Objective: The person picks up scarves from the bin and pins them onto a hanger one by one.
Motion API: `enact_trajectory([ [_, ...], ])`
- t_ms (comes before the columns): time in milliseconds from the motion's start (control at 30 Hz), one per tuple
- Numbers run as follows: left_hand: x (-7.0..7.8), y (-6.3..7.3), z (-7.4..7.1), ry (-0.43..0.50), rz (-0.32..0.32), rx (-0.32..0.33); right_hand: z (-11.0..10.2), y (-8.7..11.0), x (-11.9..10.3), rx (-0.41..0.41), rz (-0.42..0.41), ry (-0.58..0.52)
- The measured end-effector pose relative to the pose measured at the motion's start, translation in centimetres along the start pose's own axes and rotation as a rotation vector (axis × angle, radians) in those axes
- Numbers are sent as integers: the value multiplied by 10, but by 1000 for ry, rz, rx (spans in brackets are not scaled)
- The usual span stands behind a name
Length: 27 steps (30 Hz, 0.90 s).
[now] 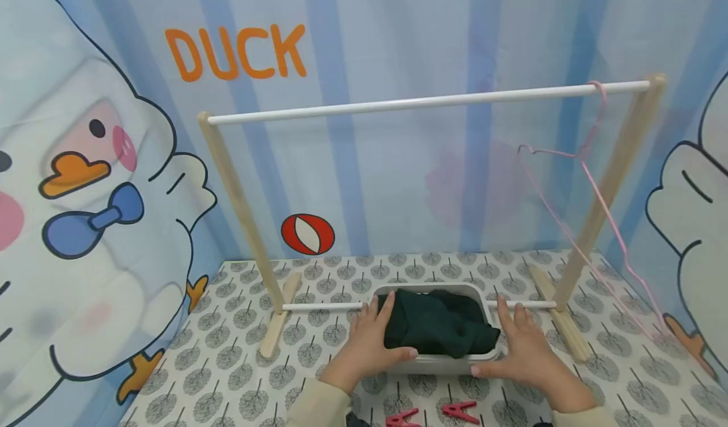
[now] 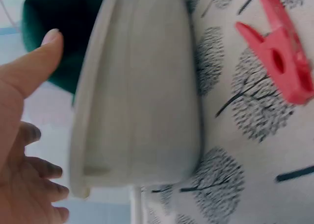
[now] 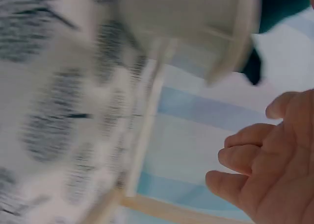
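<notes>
Dark green cloth (image 1: 432, 319) lies bunched in a pale grey plastic tub (image 1: 426, 365), with one fold hanging over its right front corner. My left hand (image 1: 372, 342) is spread at the tub's left side, fingers straight; in the left wrist view its thumb (image 2: 46, 57) is beside the cloth, and whether it touches is unclear. Near the tub's right side is my right hand (image 1: 526, 354), fingers extended and holding nothing. In the right wrist view a gap shows between the right fingers (image 3: 245, 150) and the tub wall (image 3: 181, 18).
Two red clothespins (image 1: 461, 412) lie on the tree-patterned cloth in front of the tub. A wooden rack with a white rail (image 1: 398, 103) stands over it. From the rail's right end hangs a pink hanger (image 1: 603, 190). Behind is a duck-print curtain (image 1: 398, 187).
</notes>
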<state>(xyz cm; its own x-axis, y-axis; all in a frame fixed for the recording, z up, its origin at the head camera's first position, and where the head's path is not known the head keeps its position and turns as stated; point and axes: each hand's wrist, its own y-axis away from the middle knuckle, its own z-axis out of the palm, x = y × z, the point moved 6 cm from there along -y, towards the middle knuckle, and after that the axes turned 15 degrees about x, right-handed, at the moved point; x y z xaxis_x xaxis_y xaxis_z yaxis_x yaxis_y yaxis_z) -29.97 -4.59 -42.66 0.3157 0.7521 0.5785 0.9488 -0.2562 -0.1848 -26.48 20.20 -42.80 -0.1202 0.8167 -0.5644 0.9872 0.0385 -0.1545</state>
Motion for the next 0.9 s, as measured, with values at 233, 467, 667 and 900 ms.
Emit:
enact_trajectory([
  [233, 7, -11, 18, 33, 103, 40, 22, -7, 13, 2, 73, -91],
  [467, 17, -17, 33, 47, 103, 31, 32, -9, 15, 5, 98, -81],
  [667, 18, -18, 36, -17, 96, 63, 35, -10, 13, 1, 137, -122],
  [900, 18, -20, 37, -3, 98, 75, 39, -10, 16, 10, 158, -161],
])
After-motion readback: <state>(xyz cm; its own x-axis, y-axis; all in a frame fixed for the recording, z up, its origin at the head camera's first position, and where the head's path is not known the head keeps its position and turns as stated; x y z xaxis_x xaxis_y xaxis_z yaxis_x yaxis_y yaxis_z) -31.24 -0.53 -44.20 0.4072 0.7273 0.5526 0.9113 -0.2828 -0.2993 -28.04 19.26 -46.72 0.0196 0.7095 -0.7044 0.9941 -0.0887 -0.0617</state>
